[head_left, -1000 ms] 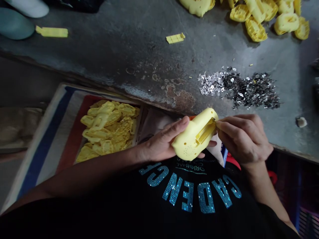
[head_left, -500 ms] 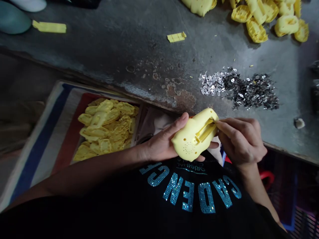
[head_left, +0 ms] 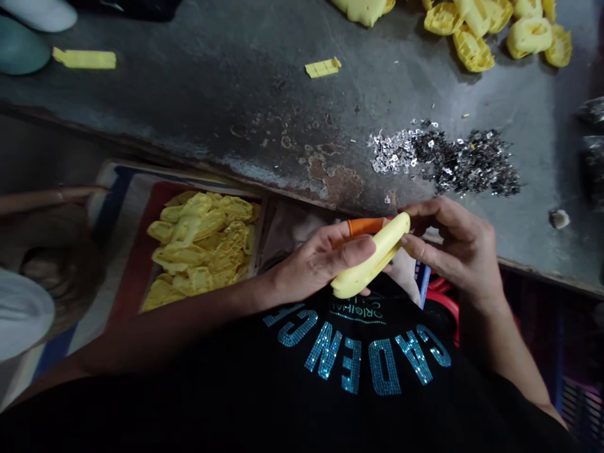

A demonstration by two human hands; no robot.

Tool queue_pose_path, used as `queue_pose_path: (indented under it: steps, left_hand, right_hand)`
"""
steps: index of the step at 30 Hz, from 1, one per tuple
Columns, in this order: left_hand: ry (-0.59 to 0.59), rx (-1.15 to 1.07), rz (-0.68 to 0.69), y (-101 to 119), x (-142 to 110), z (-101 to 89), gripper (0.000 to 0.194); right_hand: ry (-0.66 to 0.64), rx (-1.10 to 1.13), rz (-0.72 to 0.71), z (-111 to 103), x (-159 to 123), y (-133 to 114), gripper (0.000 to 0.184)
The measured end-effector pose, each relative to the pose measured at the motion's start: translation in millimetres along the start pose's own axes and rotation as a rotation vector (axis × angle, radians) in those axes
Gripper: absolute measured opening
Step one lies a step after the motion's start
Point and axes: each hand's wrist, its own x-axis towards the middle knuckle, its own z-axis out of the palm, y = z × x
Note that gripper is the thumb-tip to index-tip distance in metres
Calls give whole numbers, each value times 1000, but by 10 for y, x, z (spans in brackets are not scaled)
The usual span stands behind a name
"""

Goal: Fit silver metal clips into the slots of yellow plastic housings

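My left hand grips a yellow plastic toy shell, now turned on edge so only its side shows. An orange piece pokes out just behind my left fingers. My right hand holds the shell's far end with curled fingers. Both hands hover above my lap at the near edge of the worn grey worktable. A heap of small shiny metal pieces lies on the table just beyond my right hand.
A box of yellow shell halves sits low at my left. More yellow parts are piled at the table's far right. Two flat yellow strips lie on the table. Another person's arm and clothing show at left.
The shell has been rotated from face-up onto its edge, hiding the slot. My right fingers left the slot and now hold the shell's end. A person has come into view at left.
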Motion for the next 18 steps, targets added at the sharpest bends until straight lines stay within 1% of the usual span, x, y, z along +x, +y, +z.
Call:
queue_pose_path:
  steps: [5,9,11,15,18]
  left_hand:
    - [18,122,-29,74,-66,36,66]
    - [40,133,-18,109,-54,94,59]
    - [50,143,-30,117,-34,119,58]
    - [74,163,-98,151,12,161,65]
    - [98,181,-116,178,39,182,59]
  right_hand:
    - [94,62,0,107,-178,61,35]
    - [179,11,-26,144,-278,94,34]
    - [214,-23,-59,156,-313,115,32]
    - [271,-108,-120,198,-352,170,31]
    - [303,-143,-147,232,-360,209,30]
